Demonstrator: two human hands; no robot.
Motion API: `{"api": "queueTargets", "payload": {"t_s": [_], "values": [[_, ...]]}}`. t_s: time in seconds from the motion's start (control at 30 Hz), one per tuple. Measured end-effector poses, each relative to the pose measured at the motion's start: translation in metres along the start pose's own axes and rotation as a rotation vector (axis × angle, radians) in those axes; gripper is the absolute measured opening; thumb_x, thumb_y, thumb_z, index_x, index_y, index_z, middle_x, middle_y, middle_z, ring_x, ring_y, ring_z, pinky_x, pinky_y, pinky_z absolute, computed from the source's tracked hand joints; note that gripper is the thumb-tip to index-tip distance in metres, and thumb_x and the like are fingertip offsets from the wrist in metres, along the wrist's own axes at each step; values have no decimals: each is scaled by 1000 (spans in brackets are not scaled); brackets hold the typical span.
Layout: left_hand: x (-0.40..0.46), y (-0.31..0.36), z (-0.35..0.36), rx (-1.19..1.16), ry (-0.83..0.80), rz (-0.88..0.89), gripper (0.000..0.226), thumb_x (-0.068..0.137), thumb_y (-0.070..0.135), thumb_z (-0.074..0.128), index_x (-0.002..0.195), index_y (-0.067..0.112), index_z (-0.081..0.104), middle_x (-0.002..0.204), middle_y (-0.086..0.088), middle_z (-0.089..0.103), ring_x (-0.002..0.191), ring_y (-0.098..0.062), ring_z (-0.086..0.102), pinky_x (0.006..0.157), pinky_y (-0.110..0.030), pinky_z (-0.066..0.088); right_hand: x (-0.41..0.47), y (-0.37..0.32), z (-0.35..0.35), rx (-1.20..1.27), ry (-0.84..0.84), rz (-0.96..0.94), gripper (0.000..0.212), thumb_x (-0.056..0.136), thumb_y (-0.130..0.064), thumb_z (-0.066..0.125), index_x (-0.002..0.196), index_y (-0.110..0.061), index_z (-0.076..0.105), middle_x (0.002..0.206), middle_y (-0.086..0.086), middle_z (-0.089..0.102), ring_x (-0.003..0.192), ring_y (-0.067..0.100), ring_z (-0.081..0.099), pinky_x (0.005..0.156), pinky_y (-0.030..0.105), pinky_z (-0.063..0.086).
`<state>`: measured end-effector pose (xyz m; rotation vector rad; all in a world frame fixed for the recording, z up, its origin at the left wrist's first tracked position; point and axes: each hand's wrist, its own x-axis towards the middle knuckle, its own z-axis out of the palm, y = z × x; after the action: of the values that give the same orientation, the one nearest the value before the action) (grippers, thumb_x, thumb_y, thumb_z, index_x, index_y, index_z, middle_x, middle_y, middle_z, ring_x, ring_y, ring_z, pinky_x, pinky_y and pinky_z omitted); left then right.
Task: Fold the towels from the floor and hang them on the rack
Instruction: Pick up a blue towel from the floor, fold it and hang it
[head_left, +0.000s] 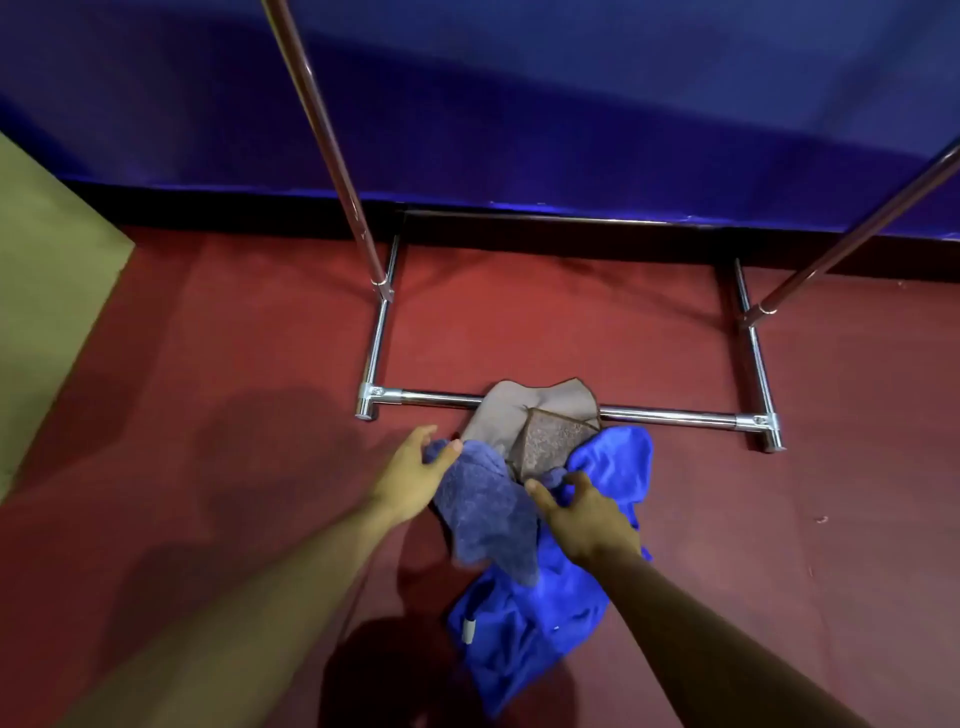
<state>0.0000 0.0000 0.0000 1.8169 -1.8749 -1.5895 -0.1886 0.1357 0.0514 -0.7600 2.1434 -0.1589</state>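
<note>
A heap of towels lies on the red floor in front of the metal rack (670, 415). A greyish-blue towel (485, 506) is on top, a bright blue towel (524, 618) spreads beneath and to the right, and a brown towel (535, 415) drapes over the rack's front base bar. My left hand (413, 478) pinches the greyish-blue towel's upper left corner. My right hand (584, 514) grips the same towel's right edge, fingers curled over the cloth. The rack's upper bar is out of view.
The rack's two uprights (332, 140) rise toward the top of the frame, left and right. A dark blue wall (571, 104) stands behind the rack. A tan mat (47, 291) lies at the left. Red floor (779, 545) surrounds the heap.
</note>
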Motion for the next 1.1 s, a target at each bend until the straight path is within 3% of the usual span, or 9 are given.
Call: {"api": "queueTargets", "payload": {"t_s": [0.23,0.43,0.6,0.73,0.8,0.9,0.97,1.03,1.1], "values": [[20,-16,15,16,16,-133,61,91,48,67,138,11,56,133,-4,63,126,-23,58,101,-29,42,22,-3,28,250,-85,135,72,80,-78,51,122,-22,60,124,8,67,118,32,60,100,42,48],[17,-15,22,-12,41,-153,28,90,41,71,98,14,74,92,-3,74,91,-23,69,72,-26,44,25,-10,39,337,-4,101,35,87,-55,66,95,-22,59,97,1,66,99,28,63,79,33,47],[-2,-4,17,-76,38,-230,32,91,40,71,102,11,73,93,-3,72,91,-21,67,75,-26,45,16,-4,42,423,20,66,20,88,-29,74,99,-24,58,99,2,68,103,28,65,84,32,51],[-24,10,7,-273,-63,-272,30,86,36,76,99,10,78,94,-10,78,94,-25,73,89,-38,58,6,-4,33,523,-3,116,48,85,-16,76,127,-9,55,116,12,64,112,29,63,91,32,47],[-33,25,-3,-427,-131,-312,27,90,29,72,99,4,76,95,-15,76,90,-27,73,90,-41,57,0,-5,19,592,-22,157,34,83,-8,76,113,1,64,103,14,65,98,23,62,90,37,50],[-57,60,-21,-505,-168,-278,24,101,27,57,85,11,64,90,-16,70,76,-22,69,71,-30,56,-24,-12,-16,731,-13,181,9,81,-1,74,84,6,71,79,12,63,73,19,58,64,27,51],[-78,87,-36,-522,-149,-212,29,103,33,53,86,13,64,87,-11,73,74,-19,71,64,-27,55,-50,-20,-40,876,-14,180,19,66,-7,81,75,5,69,73,12,60,64,21,55,53,25,45],[-103,118,-55,-551,-98,-118,28,103,39,54,98,15,67,87,-8,75,79,-19,72,66,-28,56,-67,-27,-57,1020,-81,134,50,45,-16,82,88,7,72,78,16,57,74,26,56,61,32,43],[-130,148,-71,-601,-83,-24,30,102,42,53,111,16,66,94,-10,77,87,-22,73,77,-32,58,-81,-34,-77,1121,-184,76,60,47,-18,82,103,1,72,87,19,60,83,30,58,67,36,44]]}}
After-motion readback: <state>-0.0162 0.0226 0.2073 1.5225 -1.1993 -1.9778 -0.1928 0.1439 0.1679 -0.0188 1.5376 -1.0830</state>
